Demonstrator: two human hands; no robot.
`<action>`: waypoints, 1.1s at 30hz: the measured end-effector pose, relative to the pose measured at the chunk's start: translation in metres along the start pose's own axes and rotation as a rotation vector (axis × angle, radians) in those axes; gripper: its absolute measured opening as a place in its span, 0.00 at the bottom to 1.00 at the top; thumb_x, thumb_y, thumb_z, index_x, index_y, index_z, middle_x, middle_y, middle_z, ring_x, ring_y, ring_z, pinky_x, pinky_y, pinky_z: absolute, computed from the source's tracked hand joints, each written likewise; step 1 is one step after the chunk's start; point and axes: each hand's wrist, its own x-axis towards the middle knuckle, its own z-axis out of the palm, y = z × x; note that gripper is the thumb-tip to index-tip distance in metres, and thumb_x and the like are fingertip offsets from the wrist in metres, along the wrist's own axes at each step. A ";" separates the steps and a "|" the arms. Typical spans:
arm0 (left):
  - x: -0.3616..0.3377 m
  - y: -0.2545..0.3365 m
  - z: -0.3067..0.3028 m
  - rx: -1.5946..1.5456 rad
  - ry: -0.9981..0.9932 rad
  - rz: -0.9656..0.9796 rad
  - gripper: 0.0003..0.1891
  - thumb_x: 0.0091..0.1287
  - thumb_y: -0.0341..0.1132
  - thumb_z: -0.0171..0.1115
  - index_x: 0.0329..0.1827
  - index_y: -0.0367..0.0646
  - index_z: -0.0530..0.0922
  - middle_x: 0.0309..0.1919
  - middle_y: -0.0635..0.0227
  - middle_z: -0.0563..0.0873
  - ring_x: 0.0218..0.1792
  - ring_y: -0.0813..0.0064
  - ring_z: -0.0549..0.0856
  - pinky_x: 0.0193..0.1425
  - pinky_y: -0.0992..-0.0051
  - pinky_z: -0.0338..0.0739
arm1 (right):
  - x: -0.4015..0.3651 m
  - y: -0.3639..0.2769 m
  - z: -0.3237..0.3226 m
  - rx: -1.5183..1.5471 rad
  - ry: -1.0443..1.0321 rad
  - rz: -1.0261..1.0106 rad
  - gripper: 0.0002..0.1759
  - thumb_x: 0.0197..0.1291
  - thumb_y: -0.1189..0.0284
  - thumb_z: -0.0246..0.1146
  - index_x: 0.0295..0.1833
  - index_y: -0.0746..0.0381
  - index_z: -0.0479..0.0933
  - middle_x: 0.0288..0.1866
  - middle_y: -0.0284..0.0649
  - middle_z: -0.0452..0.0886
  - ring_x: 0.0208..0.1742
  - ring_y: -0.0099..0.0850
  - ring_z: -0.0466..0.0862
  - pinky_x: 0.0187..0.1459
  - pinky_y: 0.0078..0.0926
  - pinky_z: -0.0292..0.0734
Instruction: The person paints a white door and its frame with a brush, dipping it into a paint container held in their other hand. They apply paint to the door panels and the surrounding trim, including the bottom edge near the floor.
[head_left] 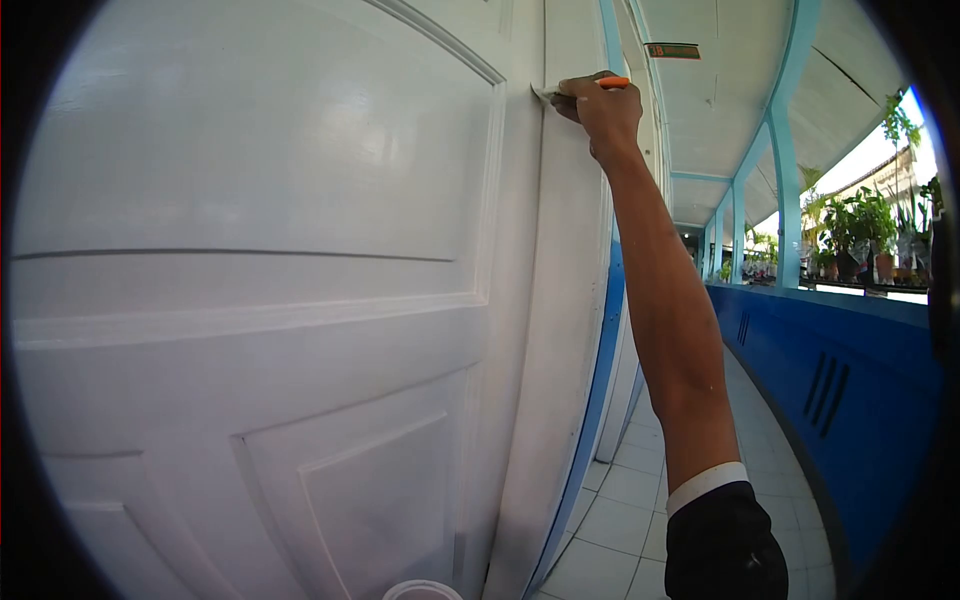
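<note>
My right hand (pixel 606 108) is raised high and closed around a paintbrush (pixel 613 83) with an orange handle. The whitish tip of the brush touches the gap between the white panelled door (pixel 370 345) and the white door frame (pixel 572 240). Most of the handle is hidden by my fingers. My left hand is out of view.
A white bucket (pixel 422 590) shows its rim at the bottom, close to the door. On the right, a tiled walkway (pixel 625 490) runs beside a blue low wall (pixel 850 370). Potted plants (pixel 860 230) stand beyond light-blue posts (pixel 785 200). A small sign (pixel 673 51) hangs overhead.
</note>
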 end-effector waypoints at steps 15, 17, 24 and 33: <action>-0.107 -0.058 0.136 0.155 0.069 0.311 0.41 0.68 0.65 0.56 0.72 0.40 0.75 0.57 0.45 0.85 0.55 0.42 0.85 0.49 0.46 0.87 | -0.507 0.092 -0.131 -0.192 -0.058 0.005 0.08 0.60 0.81 0.75 0.39 0.70 0.81 0.41 0.53 0.90 0.38 0.39 0.92 0.40 0.30 0.86; -0.113 -0.065 0.138 0.107 0.051 0.327 0.41 0.68 0.64 0.56 0.73 0.38 0.74 0.59 0.45 0.84 0.58 0.41 0.84 0.53 0.45 0.86 | -0.561 0.106 -0.144 -0.196 -0.070 0.042 0.09 0.61 0.80 0.76 0.39 0.70 0.81 0.42 0.53 0.90 0.39 0.41 0.93 0.41 0.32 0.87; -0.126 -0.102 0.145 -0.191 0.199 0.359 0.39 0.67 0.73 0.54 0.68 0.52 0.78 0.53 0.57 0.84 0.56 0.54 0.84 0.49 0.55 0.82 | -0.701 0.120 -0.203 -0.183 -0.280 0.293 0.09 0.60 0.79 0.76 0.40 0.67 0.82 0.43 0.50 0.90 0.41 0.43 0.92 0.42 0.34 0.87; -0.137 -0.137 0.121 0.004 0.174 0.523 0.39 0.63 0.68 0.58 0.69 0.50 0.78 0.59 0.59 0.83 0.60 0.57 0.82 0.52 0.56 0.82 | -0.670 0.099 -0.228 -0.125 -0.536 0.428 0.09 0.61 0.80 0.74 0.45 0.66 0.81 0.40 0.52 0.87 0.39 0.50 0.89 0.41 0.41 0.84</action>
